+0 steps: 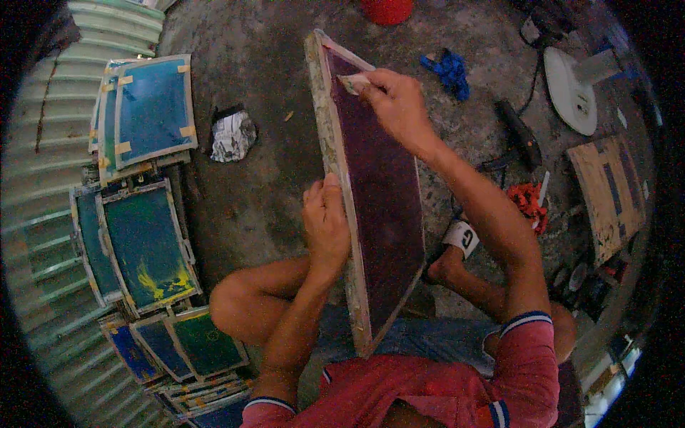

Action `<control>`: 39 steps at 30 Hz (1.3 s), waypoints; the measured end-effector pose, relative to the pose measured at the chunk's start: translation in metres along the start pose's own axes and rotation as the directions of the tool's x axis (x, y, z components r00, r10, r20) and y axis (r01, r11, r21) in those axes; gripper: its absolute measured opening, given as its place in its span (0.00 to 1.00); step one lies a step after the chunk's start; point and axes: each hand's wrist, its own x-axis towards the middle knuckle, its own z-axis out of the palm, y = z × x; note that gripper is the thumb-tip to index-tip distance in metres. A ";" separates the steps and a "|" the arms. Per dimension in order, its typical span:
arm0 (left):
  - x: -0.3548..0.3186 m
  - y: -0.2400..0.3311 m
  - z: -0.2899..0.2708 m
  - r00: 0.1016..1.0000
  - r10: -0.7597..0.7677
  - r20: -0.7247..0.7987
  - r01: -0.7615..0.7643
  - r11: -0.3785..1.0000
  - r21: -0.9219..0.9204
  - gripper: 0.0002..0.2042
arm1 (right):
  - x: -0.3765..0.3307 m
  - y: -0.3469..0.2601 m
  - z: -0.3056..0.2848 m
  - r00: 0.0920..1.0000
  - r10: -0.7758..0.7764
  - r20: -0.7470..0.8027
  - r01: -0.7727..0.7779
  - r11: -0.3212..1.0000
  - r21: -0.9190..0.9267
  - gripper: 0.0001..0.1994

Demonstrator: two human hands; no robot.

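Observation:
A screen-printing frame point(317, 78) with dark purple mesh stands tilted in front of me, its pale wooden edge worn and stained. My left hand point(327, 217) is closed round the frame's left side, about halfway along, thumb on top. Near the far end, my right hand point(396, 100) pinches a small pale piece point(354, 83), either tape or cloth, against the mesh beside the frame's inner edge. The frame's near end is close to my lap. The underside of the frame is hidden.
Several other screen frames point(146, 235) lean along the corrugated metal wall point(43, 214) at left. Crumpled paper point(232, 135), a blue cloth point(448, 71), a black hair dryer point(519, 134), a red rag point(526, 203), a fan base point(569, 89) and cardboard point(610, 192) lie on the floor.

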 end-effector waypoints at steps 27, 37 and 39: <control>0.003 -0.003 -0.012 0.922 -0.370 -0.112 0.376 0.926 0.040 0.22 | 0.004 0.284 0.001 0.688 0.723 -0.064 -0.719 0.691 0.071 0.11; -0.004 0.004 -0.003 0.956 -0.285 -0.074 0.277 0.956 -0.096 0.20 | 0.020 0.263 0.011 0.865 0.484 -0.135 -0.499 0.799 -0.334 0.13; -0.003 -0.002 -0.003 0.986 -0.154 -0.059 0.150 0.986 -0.077 0.20 | 0.027 0.235 0.008 0.881 0.464 -0.093 -0.460 0.793 -0.400 0.13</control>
